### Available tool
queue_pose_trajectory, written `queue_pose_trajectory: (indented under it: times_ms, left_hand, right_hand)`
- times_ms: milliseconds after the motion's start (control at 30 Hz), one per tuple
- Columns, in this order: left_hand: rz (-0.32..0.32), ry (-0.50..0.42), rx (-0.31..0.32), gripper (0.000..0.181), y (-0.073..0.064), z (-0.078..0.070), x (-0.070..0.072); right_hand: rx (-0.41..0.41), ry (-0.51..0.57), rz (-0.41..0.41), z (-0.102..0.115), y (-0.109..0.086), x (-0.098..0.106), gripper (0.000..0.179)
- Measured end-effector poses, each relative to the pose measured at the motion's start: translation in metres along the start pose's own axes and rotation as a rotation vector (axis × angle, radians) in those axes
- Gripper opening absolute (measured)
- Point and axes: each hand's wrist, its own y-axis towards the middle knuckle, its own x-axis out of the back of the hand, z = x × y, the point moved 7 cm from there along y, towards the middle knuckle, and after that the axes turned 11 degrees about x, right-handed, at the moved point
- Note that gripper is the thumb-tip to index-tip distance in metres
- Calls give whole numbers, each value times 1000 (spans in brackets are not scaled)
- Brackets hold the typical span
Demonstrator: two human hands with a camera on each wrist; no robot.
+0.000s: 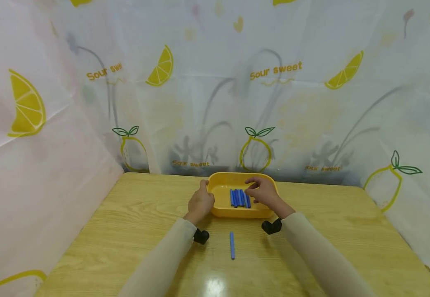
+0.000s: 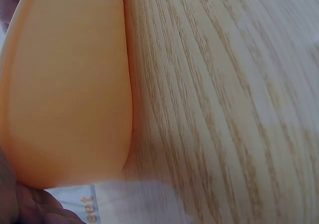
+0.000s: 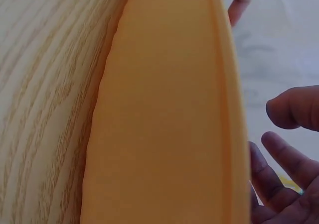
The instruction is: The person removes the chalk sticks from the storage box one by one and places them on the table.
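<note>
A yellow plastic tray [image 1: 224,212] with rounded corners stands toward the back of the wooden table. Inside it, several thin blue sticks [image 1: 239,198] in light and dark shades lie side by side in a row. My left hand [image 1: 201,202] grips the tray's left end, and its fingers [image 2: 40,206] show at the tray's corner in the left wrist view. Over the right part of the tray hovers my right hand [image 1: 264,192], just right of the row. Its thumb [image 3: 294,107] and fingers are spread apart with nothing between them in the right wrist view.
One more blue stick [image 1: 232,246] lies on the table [image 1: 144,239] in front of the tray, between my forearms. Lemon-printed sheeting [image 1: 200,103] hangs behind the table and along both sides. A black wrist device [image 1: 201,236] hangs below my left cuff.
</note>
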Motion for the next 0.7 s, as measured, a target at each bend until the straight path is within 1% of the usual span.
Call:
queue_pose_trajectory:
  times_ms: [67, 167, 300, 400, 600, 700]
  left_hand:
    - [-6, 0, 0, 50, 1, -1, 1]
    - [5, -1, 17, 51, 2, -1, 0]
    - [15, 1, 34, 51, 3, 1, -1]
    - [14, 0, 37, 51, 3, 1, -2]
    - [3, -1, 31, 50, 1, 0, -1]
    - [-6, -2, 28, 50, 0, 0, 0]
  right_hand:
    - [-10, -3, -10, -3, 4, 0, 38]
    - [-22, -5, -8, -9, 7, -1, 38]
    - [-28, -54, 13, -19, 11, -3, 38]
    - [-48, -82, 14, -26, 12, -3, 38]
    - [-111, -19, 0, -34, 12, -5, 38]
    - [-128, -10, 3, -36, 13, -7, 37]
